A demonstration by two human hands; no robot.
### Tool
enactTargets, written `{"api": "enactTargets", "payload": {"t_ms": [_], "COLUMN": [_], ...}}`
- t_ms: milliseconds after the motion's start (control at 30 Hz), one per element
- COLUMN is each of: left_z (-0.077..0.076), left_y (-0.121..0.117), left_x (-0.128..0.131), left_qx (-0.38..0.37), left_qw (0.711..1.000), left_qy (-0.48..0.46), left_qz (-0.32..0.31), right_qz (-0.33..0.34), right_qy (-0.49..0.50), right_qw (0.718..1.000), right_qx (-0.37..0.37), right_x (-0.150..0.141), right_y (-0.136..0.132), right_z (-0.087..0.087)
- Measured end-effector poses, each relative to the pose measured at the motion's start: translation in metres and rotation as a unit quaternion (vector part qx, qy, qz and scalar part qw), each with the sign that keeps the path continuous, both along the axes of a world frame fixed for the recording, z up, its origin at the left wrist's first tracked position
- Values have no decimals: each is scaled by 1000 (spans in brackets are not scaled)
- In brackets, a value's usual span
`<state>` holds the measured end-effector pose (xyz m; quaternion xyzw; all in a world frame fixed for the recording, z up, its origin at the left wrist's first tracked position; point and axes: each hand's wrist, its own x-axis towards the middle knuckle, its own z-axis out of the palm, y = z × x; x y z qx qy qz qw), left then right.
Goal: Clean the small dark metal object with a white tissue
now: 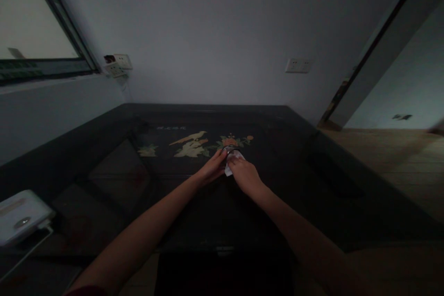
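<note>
Over the middle of the dark table (239, 212), my two hands meet around a small bundle. My left hand (215, 166) is closed on the left side of a small object with a dark, curved, shiny rim (229, 149); its kind is too small and dim to make out. Against that object, my right hand (245, 172) presses a crumpled white tissue or thin cloth (228, 170), its fingers bent inward. One corner of the white piece hangs down between the hands. My fingers cover most of the rimmed object.
A bird-and-flower picture (190, 145) decorates the tabletop beyond my hands. A white box-like device (24, 215) with a cable stands at the left. A dark flat object (335, 175) lies on the right. Wall sockets (298, 65) are above the far edge.
</note>
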<state>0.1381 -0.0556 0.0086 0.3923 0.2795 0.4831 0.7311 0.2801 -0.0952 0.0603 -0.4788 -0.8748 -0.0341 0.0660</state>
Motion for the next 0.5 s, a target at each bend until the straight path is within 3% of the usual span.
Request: {"api": "enactTargets", "payload": {"t_ms": [267, 400, 500], "left_z": [2, 2, 3], "left_y": [0, 0, -1], "left_x": [2, 2, 0], "left_qx": [-20, 5, 12], "left_qw": [1000, 1000, 1000], "left_qy": [-8, -10, 14], "left_qz": [7, 6, -3], "right_qz": [-37, -40, -43], "right_qy": [11, 84, 208], "right_qw": [999, 995, 973], "right_qx": [19, -25, -88], "right_x": [-9, -3, 2], "right_y": [-4, -2, 5], "right_z": [-8, -5, -6]}}
